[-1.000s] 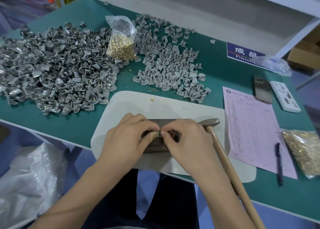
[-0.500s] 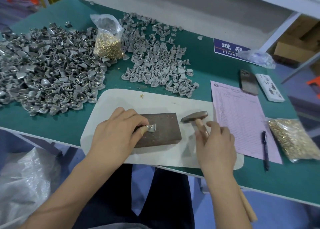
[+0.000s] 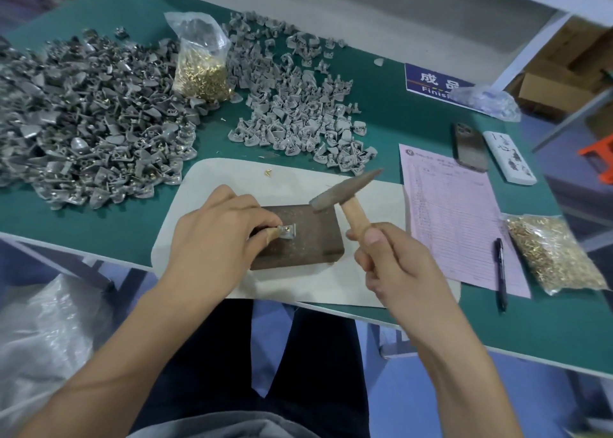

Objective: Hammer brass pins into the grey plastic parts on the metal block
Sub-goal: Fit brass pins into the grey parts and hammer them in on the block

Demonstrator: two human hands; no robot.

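In the middle of the frame I see my left hand (image 3: 219,238) pinching a grey plastic part (image 3: 288,231) against the top of the metal block (image 3: 305,235), thumb and forefinger curled at its left edge. A brass pin (image 3: 286,228) shows on the part. My right hand (image 3: 398,271) is clenched round the wooden handle of the hammer (image 3: 346,189), whose head hangs tilted above the block's upper right corner, apart from the part. The block sits on a pale mat (image 3: 298,179) on the green worktop (image 3: 99,225). In the upper left lies a big heap of grey parts (image 3: 83,122), with a bag of brass pins (image 3: 202,69) beside it and a smaller heap (image 3: 298,106) to its right. At right are a pink form (image 3: 454,212), a pen (image 3: 500,271) and a second bag of pins (image 3: 554,252).
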